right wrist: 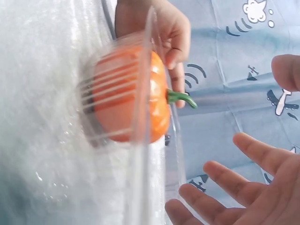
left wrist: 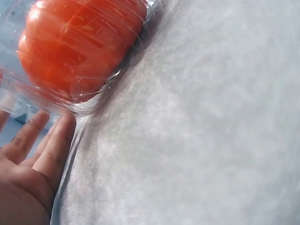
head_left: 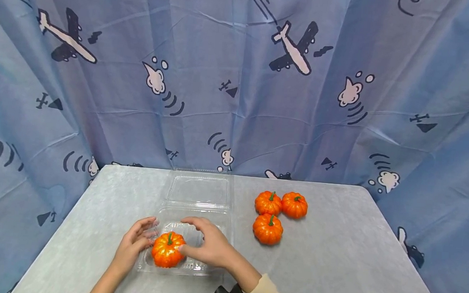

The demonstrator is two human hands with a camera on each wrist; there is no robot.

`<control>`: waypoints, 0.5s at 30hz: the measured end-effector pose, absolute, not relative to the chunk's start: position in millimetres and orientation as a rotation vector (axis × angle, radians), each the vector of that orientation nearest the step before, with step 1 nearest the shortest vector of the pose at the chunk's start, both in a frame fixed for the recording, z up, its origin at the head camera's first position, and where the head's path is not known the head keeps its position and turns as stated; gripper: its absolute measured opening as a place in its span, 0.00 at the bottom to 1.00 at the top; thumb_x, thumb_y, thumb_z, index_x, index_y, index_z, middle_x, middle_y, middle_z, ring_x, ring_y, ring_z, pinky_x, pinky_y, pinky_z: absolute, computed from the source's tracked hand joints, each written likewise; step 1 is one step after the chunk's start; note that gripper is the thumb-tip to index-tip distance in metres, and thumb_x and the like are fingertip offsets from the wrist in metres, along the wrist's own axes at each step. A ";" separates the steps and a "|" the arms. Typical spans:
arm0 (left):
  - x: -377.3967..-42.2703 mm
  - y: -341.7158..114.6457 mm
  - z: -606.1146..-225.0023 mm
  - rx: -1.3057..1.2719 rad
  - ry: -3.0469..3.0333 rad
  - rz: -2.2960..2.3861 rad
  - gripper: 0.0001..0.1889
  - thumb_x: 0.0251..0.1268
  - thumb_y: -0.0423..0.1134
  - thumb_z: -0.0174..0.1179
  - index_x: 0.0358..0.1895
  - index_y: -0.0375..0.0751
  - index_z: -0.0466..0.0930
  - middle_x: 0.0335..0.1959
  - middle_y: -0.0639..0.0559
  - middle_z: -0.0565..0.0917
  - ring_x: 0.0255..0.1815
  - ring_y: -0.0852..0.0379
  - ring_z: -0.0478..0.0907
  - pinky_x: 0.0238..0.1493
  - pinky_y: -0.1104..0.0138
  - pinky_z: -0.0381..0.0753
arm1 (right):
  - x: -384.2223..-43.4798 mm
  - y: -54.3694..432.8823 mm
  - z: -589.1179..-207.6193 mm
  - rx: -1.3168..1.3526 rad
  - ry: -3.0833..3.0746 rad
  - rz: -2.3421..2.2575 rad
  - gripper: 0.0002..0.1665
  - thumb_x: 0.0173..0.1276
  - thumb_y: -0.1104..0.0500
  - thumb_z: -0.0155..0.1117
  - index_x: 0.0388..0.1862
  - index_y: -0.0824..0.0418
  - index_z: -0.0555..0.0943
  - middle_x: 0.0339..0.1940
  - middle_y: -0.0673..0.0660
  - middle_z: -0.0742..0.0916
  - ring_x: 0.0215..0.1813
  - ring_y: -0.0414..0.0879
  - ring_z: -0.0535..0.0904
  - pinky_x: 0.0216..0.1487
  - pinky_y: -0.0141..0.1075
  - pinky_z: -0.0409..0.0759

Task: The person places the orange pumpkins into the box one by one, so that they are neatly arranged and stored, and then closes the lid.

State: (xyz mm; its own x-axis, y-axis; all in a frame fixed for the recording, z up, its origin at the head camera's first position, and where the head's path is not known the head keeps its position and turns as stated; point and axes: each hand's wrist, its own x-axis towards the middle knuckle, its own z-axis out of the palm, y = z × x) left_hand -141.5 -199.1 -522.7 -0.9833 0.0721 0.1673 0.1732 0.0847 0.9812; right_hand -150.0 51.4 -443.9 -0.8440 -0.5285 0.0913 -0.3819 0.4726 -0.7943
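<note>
Beyond the far edge of the bench [head_left: 353, 263], the view is filled by a blue-violet curtain [head_left: 209, 40], by which the left and right edges are also flanked. It is printed with dark-winged aeroplanes [head_left: 293, 50], pale puffs [head_left: 350, 92] and curved strokes [head_left: 357, 113], and is marked by folds. The bench's pale grey, mottled top is softly lit, its far corners rounded.

Looks smooth, glossy and plastic-like on the single ribbed orange pumpkin [head_left: 168, 253]; equally shiny on the three matching orange pumpkins [head_left: 267, 230]. Appears thin, shiny and ridged in the clear, hinged, rectangular plastic container [head_left: 209, 216]. Seems matt and mottled on the pale grey tabletop [head_left: 341, 254], creased in the blue airplane-print cloth curtain [head_left: 205, 103].
</note>
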 end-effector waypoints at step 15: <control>-141.5 -199.9 -523.4 -0.279 -2.254 -2.043 0.27 0.57 0.19 0.47 0.64 0.27 0.65 0.56 0.57 0.78 0.51 0.62 0.80 0.43 0.71 0.82 | -154.3 82.8 -424.5 -0.752 2.543 -1.497 0.33 0.57 0.51 0.67 0.64 0.51 0.74 0.63 0.52 0.78 0.60 0.54 0.74 0.51 0.41 0.75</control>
